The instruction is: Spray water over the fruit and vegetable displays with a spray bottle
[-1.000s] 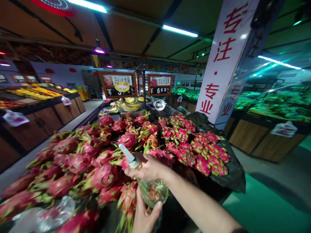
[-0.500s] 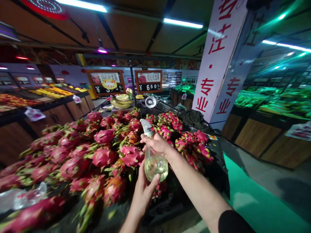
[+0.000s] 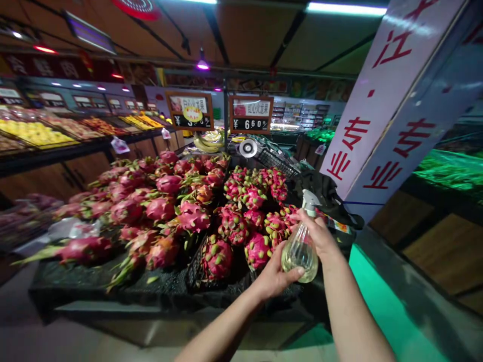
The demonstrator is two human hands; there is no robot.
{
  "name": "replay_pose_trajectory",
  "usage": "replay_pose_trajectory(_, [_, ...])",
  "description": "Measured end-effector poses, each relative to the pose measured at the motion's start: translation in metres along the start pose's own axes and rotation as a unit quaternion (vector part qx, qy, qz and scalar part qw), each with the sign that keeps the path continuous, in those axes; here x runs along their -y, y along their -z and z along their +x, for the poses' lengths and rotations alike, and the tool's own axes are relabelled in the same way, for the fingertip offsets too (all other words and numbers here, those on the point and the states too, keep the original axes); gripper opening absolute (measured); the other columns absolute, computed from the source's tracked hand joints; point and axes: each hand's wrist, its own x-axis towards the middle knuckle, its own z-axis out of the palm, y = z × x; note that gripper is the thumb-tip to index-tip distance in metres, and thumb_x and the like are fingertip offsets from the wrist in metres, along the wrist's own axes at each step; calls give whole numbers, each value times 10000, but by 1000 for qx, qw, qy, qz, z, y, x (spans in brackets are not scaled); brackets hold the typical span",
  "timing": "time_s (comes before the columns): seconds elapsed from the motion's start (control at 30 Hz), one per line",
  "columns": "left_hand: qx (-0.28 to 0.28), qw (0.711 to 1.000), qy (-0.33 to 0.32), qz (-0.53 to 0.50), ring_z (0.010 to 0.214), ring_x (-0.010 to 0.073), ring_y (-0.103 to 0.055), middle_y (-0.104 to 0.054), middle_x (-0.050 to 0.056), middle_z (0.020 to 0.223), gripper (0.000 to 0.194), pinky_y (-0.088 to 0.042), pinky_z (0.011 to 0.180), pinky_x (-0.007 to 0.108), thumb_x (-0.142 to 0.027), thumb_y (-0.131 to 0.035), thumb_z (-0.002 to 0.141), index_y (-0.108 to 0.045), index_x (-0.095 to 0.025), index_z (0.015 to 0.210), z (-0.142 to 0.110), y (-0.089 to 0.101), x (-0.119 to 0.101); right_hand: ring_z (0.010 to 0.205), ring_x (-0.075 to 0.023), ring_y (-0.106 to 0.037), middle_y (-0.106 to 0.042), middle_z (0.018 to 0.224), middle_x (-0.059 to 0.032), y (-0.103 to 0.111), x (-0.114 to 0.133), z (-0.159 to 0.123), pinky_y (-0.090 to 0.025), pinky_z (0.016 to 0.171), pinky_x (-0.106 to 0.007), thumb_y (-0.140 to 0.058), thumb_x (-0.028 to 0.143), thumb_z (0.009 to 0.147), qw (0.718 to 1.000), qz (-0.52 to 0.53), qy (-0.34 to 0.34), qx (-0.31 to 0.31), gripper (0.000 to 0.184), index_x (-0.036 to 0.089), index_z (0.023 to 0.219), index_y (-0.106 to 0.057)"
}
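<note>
Head camera looks down on both of our hands, the left hand (image 3: 275,275) and the right hand (image 3: 319,235), on a single clear plastic spray bottle (image 3: 301,254) with a white trigger head, part filled with pale liquid. The bottle is upright and slightly tilted, held above the right corner of a black-covered display table (image 3: 68,274). Our right fingers (image 3: 316,226) are closed around its neck, while our left fingers (image 3: 290,274) curl against its lower body from below. Just beyond it lie two heaps of dragon fruit, a long-scaled left heap (image 3: 160,208) and a short-scaled right heap (image 3: 252,211) – too many fruit to count exactly. Farther back we see two hanging price signs (image 3: 251,114), one loudspeaker (image 3: 248,148) and a bunch of bananas (image 3: 206,143).
</note>
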Motion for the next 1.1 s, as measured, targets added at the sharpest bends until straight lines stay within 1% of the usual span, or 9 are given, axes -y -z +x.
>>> replay_pose_trajectory(0.07, [-7,1000,-1,-25,1459,384,-482,-500,192,1571,1044,-358,1251,522,-581,-871,731,-336,-169,1527,-9,0,9,487,-202,-616,-674,591,-50,-4,-10,-2,-485,458,-302,-765,714,724,999,-2,-19,25,568,178,907,-725])
replay_pose_trajectory(0.13, [-53,998,-1,-26,1474,385,-461,-470,207,1586,1044,-343,1259,521,-571,-867,740,-309,-173,1527,-26,4,16,485,-183,-604,-667,608,-24,-21,-20,-5,-471,461,-288,-777,703,721,997,-6,-21,77,569,181,939,-717])
replay_pose_trajectory(0.37, [-268,961,33,57,1479,398,-455,-413,239,1612,932,-334,1258,570,-579,-752,829,-238,-203,1510,-102,33,21,641,-186,-674,-678,740,6,-116,-35,-21,-505,612,-287,-789,604,785,938,-45,38,341,419,221,921,-685])
replay_pose_trajectory(0.43, [-314,945,47,79,1505,413,-412,-383,249,1631,957,-290,1276,584,-611,-740,820,-236,-192,1517,-114,40,22,673,-190,-672,-684,768,8,-133,-33,-26,-506,621,-285,-789,594,798,923,-77,60,373,402,231,933,-681])
replay_pose_trajectory(0.53, [-330,937,58,93,1554,402,-334,-328,240,1672,992,-224,1305,568,-632,-731,824,-221,-187,1549,-119,44,25,673,-188,-659,-680,763,9,-137,-31,-29,-502,610,-279,-755,611,830,918,-90,80,377,396,234,920,-674])
replay_pose_trajectory(0.63, [-308,946,59,86,1558,387,-340,-341,202,1686,1000,-265,1299,531,-624,-753,808,-250,-207,1565,-112,39,27,652,-189,-678,-673,761,9,-121,-37,-26,-514,611,-285,-735,619,848,930,-41,70,359,397,237,929,-664])
replay_pose_trajectory(0.73, [-241,965,74,67,1542,384,-373,-370,207,1672,1048,-325,1279,502,-647,-771,783,-260,-190,1577,-96,27,24,647,-192,-690,-687,768,4,-88,-48,-22,-527,625,-297,-733,637,837,957,0,46,286,429,227,942,-663])
replay_pose_trajectory(0.97, [-28,994,86,58,1534,409,-365,-409,185,1648,1051,-285,1285,565,-606,-825,768,-318,-197,1592,-46,-20,30,537,-224,-637,-695,642,-52,25,-63,-32,-493,527,-334,-700,765,759,998,10,-47,39,595,198,936,-734])
replay_pose_trajectory(1.1, [52,991,100,77,1474,426,-425,-517,177,1553,1049,-311,1266,558,-612,-860,717,-407,-181,1559,-28,-50,47,661,-288,-724,-774,801,-114,81,-68,-51,-541,562,-364,-738,756,715,996,22,-57,-67,634,194,1009,-724])
